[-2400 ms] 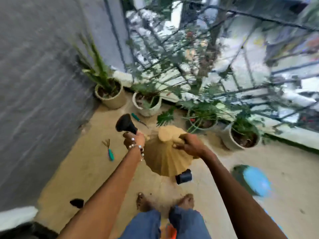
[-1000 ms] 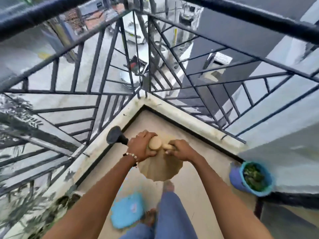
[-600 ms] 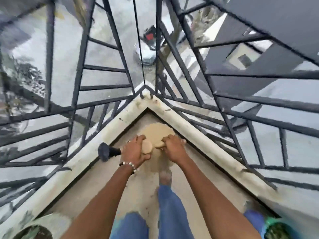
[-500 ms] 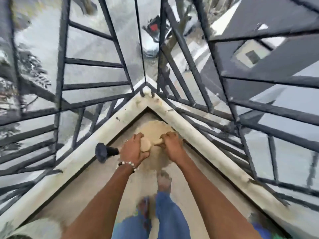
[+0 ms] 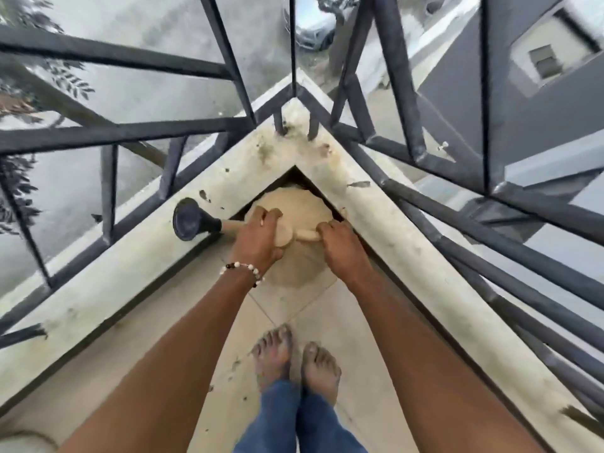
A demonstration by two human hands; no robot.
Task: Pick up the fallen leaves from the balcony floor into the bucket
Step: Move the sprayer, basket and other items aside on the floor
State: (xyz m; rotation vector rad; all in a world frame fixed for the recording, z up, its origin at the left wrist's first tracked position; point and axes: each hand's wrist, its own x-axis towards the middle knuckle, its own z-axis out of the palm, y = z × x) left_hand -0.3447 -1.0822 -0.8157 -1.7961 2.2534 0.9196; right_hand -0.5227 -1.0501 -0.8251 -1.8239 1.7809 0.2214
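- Watering can (image 5: 295,246), tan with a cone-shaped body, held low in the floor's far corner, just inside where the two ledges meet.
- Left hand (image 5: 258,238) clenched round the can's top, at the base of the spout; bead bracelet (image 5: 243,269) on that wrist.
- Right hand (image 5: 340,248) grasping the can's tan handle (image 5: 305,236), fingers curled over it.
- Black rose (image 5: 189,219) at the spout's end, pointing left, over the left ledge (image 5: 130,256).
- Right ledge (image 5: 408,243) running beside the right hand; both ledges pale and stained.
- Dark metal railing (image 5: 405,103) rising from the ledges, meeting at the corner; street and a parked car blurred far below.
- Bare feet (image 5: 294,361) side by side on the tiled floor (image 5: 294,305), near the can, jeans above them.
- A few small dark scraps (image 5: 236,364), possibly leaf bits, on the floor just left of the feet; too small to tell.
- Bucket out of view.
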